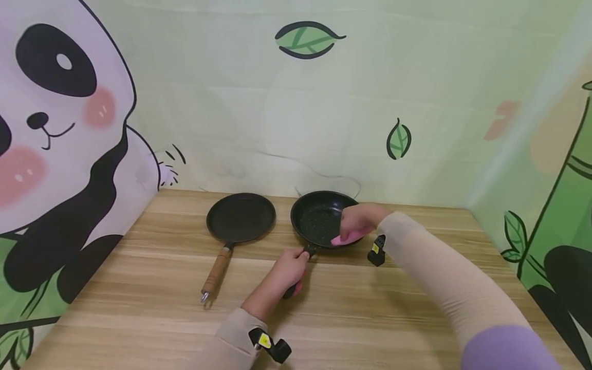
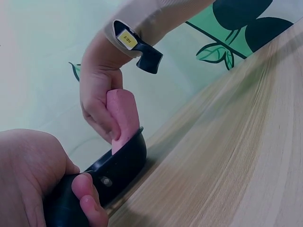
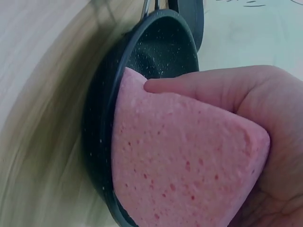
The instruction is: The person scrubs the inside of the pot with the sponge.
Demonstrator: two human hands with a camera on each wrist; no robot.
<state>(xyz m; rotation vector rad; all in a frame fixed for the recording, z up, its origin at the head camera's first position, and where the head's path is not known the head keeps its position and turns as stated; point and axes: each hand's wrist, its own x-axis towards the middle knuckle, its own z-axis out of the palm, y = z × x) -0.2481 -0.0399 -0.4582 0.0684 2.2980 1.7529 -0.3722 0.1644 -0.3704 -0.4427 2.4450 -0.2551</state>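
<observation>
A deep black frying pan (image 1: 316, 218) with pale speckles sits on the wooden table, its handle pointing toward me. My left hand (image 1: 290, 268) grips that handle; in the left wrist view the fingers curl round the black handle (image 2: 66, 203). My right hand (image 1: 358, 221) holds a pink sponge (image 1: 347, 238) against the pan's inner right side. Close up in the right wrist view, the porous sponge (image 3: 184, 156) lies along the pan's wall (image 3: 102, 137), with the thumb on one edge of it. The fingers behind the sponge are partly hidden there.
To the left lies a flat black griddle pan (image 1: 241, 217) with a wooden handle (image 1: 216, 272) ending in a metal loop. A printed backdrop (image 1: 231, 103) with a panda and leaves stands behind the wooden table (image 1: 152, 308). Each wrist carries a small black camera mount.
</observation>
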